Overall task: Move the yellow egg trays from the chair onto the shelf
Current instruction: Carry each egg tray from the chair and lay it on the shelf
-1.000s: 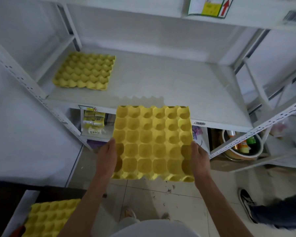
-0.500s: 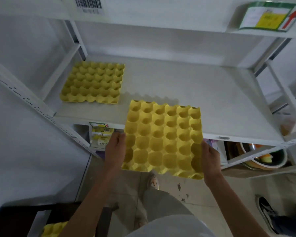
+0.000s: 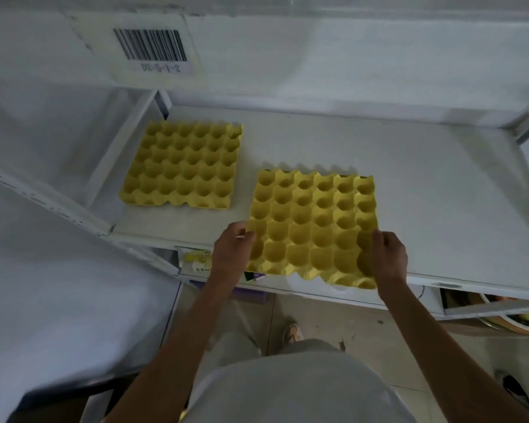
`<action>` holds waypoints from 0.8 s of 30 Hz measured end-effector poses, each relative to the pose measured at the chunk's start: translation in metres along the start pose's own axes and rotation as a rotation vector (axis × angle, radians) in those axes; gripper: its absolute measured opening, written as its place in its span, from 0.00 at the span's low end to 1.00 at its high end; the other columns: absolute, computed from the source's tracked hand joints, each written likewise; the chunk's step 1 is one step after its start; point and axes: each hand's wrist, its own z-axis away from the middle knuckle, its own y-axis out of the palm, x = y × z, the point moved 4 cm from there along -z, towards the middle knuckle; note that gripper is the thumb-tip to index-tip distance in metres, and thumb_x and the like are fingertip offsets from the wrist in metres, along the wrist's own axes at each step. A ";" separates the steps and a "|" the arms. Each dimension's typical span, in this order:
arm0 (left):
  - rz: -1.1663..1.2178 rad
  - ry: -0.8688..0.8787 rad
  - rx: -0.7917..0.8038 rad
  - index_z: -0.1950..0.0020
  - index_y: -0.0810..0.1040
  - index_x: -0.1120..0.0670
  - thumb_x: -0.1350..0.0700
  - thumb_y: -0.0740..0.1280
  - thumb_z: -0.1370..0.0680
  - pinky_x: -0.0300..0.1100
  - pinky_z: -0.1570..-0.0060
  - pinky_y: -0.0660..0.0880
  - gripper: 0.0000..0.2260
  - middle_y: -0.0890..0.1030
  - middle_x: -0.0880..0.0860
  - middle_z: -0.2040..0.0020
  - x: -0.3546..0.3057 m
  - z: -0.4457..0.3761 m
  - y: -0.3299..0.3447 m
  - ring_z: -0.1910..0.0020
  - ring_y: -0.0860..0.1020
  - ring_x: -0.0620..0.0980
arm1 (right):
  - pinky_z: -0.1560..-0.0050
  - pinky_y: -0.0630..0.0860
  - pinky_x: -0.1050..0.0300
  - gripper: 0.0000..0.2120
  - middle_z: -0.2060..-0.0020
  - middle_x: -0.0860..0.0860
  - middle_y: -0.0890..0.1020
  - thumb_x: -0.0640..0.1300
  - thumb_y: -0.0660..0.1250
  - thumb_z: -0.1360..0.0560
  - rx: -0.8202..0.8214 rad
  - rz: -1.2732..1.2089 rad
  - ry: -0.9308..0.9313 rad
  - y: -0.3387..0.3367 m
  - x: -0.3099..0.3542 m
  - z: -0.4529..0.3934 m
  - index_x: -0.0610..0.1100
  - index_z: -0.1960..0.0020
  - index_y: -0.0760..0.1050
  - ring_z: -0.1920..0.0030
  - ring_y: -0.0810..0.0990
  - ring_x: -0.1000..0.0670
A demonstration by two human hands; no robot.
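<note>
Held tray (image 3: 313,227): moved in over shelf (image 3: 425,184), right of placed tray (image 3: 184,166) (near edge overhanging). Left hand (image 3: 231,251), right hand (image 3: 390,254): grip closed on tray sides. Set-down imminent.

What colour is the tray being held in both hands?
Yellow, like the other tray already on the shelf; the held tray shows clearly in the head view.

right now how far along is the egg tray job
Done: one yellow tray lies flat at the left end of the shelf. In hand: a second tray, gripped at its near corners by the left hand and right hand, its near edge overhanging the shelf front. Left: setting it fully down; the chair is out of view, so remaining trays are unknown.
</note>
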 end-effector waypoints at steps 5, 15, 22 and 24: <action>0.097 0.088 0.080 0.31 0.76 0.51 0.53 0.66 0.19 0.31 0.54 0.76 0.16 0.81 0.44 0.45 -0.005 -0.014 0.002 0.47 0.80 0.47 | 0.48 0.78 0.49 0.19 0.37 0.42 0.81 0.50 0.62 0.17 -0.031 -0.001 -0.035 0.005 0.009 0.000 0.45 0.28 0.73 0.45 0.80 0.43; -0.787 0.434 -0.178 0.21 0.65 0.42 0.43 0.66 0.21 0.67 0.30 0.65 0.28 0.57 0.56 0.17 -0.016 -0.118 -0.097 0.21 0.59 0.67 | 0.24 0.64 0.37 0.34 0.19 0.40 0.58 0.69 0.55 0.19 0.042 0.859 -0.748 0.075 0.042 0.042 0.57 0.17 0.56 0.19 0.58 0.37; -0.867 0.439 0.195 0.23 0.69 0.43 0.37 0.57 0.17 0.61 0.21 0.54 0.24 0.55 0.54 0.17 0.021 -0.185 -0.097 0.18 0.56 0.59 | 0.25 0.64 0.35 0.31 0.17 0.47 0.56 0.71 0.49 0.19 0.106 0.900 -0.618 0.122 0.048 0.005 0.62 0.19 0.56 0.16 0.46 0.42; -0.839 0.498 0.179 0.24 0.70 0.41 0.37 0.58 0.18 0.59 0.20 0.51 0.22 0.56 0.53 0.17 0.025 -0.188 -0.099 0.18 0.55 0.59 | 0.26 0.64 0.34 0.31 0.17 0.47 0.56 0.71 0.49 0.20 0.119 0.906 -0.608 0.129 0.060 -0.010 0.62 0.19 0.55 0.16 0.46 0.42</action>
